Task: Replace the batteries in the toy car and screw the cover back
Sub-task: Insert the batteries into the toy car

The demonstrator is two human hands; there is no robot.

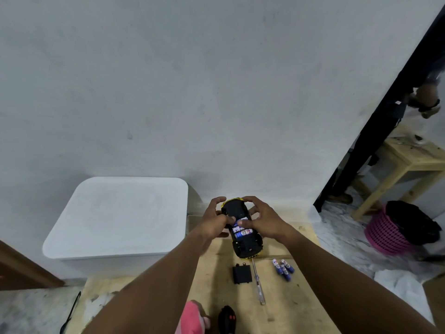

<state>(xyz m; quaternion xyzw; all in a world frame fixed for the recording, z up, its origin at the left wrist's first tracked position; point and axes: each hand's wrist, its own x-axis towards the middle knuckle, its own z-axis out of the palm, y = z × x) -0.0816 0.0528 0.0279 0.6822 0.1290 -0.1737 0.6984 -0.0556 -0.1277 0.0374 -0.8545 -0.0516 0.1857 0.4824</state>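
1. Left hand (213,222) curled round the upturned toy car (248,247), steadying it above the tabletop (289,307).
2. Right hand (262,221) grips the opposite side, thumb on a seated battery (240,232), likely pressing it home.
3. Cover (242,274), screwdriver (258,283) and loose batteries (283,268) lie close by, ready.

Home room: wooden table (301,297), pink laundry basket (385,237), marble-look floor (337,227)

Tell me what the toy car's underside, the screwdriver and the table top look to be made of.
Toy car underside: matte black plastic, judging by its moulded shape and dull sheen. Screwdriver: thin grey metal shaft, clear glossy handle, probably plastic. Table top: pale, unfinished-looking wood, with visible grain and scuffs.
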